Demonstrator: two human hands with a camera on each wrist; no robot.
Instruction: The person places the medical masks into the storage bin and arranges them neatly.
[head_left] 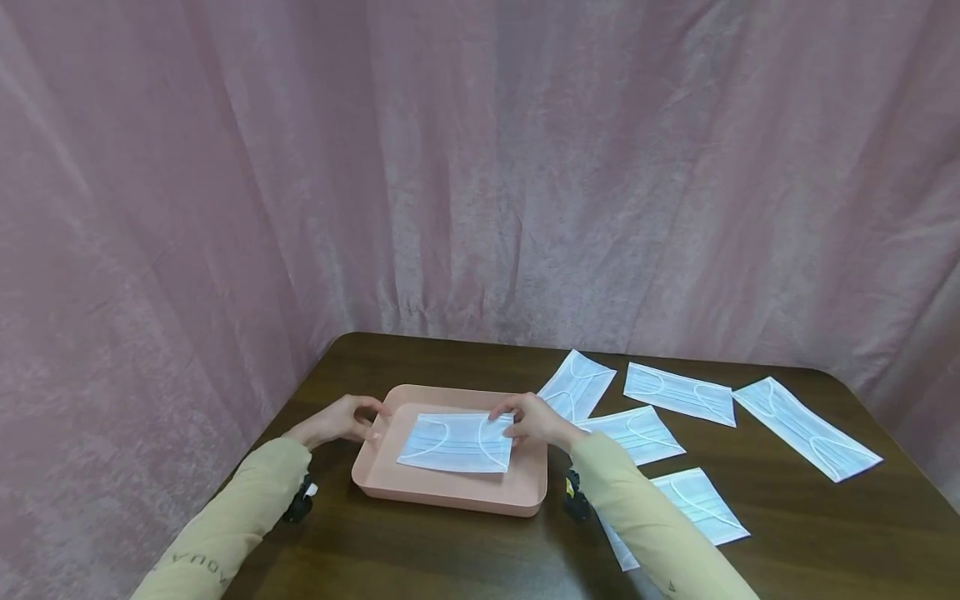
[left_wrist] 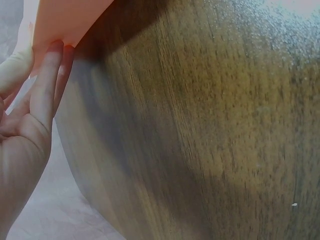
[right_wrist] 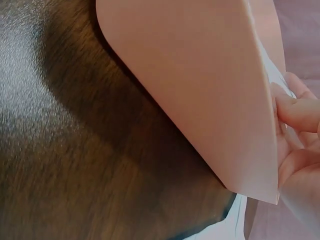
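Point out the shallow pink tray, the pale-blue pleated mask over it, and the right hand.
Shallow pink tray (head_left: 442, 482): head view, bare floor.
Pale-blue pleated mask (head_left: 461, 446): head view, middle pleats.
Right hand (head_left: 536, 419): head view, back of hand.

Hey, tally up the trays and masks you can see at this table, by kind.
Trays: 1
Face masks: 6 (1 over the tray, 5 on the table, taking the pieces either side of the right sleeve as one, it seems)
Total: 7
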